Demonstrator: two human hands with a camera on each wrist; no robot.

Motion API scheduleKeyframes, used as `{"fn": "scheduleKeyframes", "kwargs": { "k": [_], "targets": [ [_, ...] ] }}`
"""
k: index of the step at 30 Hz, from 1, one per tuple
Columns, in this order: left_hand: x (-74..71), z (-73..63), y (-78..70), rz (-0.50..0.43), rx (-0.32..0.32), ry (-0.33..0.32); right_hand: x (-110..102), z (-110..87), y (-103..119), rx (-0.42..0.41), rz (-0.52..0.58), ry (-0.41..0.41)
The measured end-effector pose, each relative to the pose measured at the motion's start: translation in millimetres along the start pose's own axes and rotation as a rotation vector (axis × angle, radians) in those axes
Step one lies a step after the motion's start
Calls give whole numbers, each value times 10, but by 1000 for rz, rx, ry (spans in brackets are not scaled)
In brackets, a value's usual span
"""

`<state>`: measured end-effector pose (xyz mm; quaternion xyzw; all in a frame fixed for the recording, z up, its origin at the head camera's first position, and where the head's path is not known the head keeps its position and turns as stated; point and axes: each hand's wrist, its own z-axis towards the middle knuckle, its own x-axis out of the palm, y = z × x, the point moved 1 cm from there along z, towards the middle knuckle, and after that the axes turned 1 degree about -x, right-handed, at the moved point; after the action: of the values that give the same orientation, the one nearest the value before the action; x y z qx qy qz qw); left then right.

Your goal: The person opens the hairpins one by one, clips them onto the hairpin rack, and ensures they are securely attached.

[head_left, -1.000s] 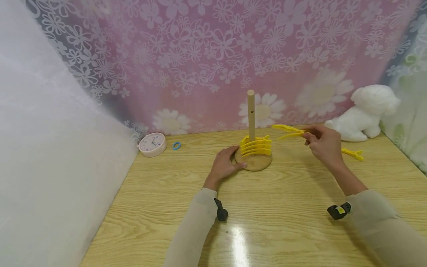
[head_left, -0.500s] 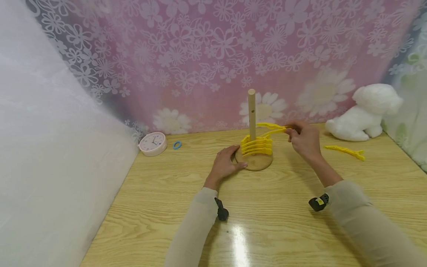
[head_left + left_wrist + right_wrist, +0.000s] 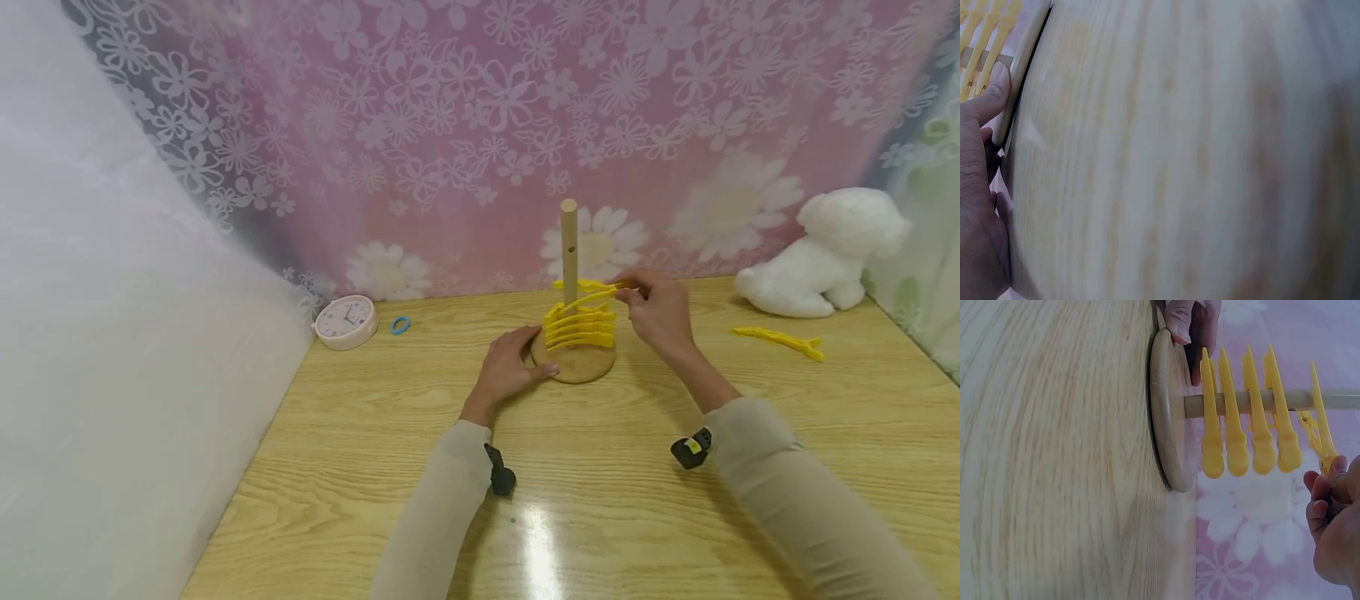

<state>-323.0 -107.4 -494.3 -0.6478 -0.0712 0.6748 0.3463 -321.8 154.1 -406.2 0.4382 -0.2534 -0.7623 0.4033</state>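
My left hand [image 3: 506,364] grips the left edge of the round base [image 3: 581,368] of a wooden stand, thumb on top, fingers around the rim. From the base rises an upright wooden post [image 3: 570,242]. Several yellow hair clips [image 3: 1263,434] sit one above another on the lower post, handles toward the right. Above them, my right hand [image 3: 660,315] pinches another yellow hair clip [image 3: 1320,415] by its handle end. Its jaws are spread, one arm on each side of the post. In the left wrist view, the left thumb [image 3: 994,90] lies over the base's edge.
One loose yellow hair clip [image 3: 780,339] lies on the wooden table to the right, before a white plush dog [image 3: 821,250]. At the left stand a pink clock [image 3: 346,322] and a small blue ring [image 3: 401,326]. A flowered pink curtain [image 3: 465,167] hangs behind.
My right hand has moved left with the hair clip, bringing its spread jaws around the post above the other clips. The loose clip behind it has come into full view. My left hand stays on the base.
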Motion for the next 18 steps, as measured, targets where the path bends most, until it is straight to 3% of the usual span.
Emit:
{"fn": "scheduleKeyframes", "kwargs": {
  "k": [18],
  "targets": [
    [-3,7,-3,-2,-2,1,152,11,38,-49,-51,84]
  ]
}}
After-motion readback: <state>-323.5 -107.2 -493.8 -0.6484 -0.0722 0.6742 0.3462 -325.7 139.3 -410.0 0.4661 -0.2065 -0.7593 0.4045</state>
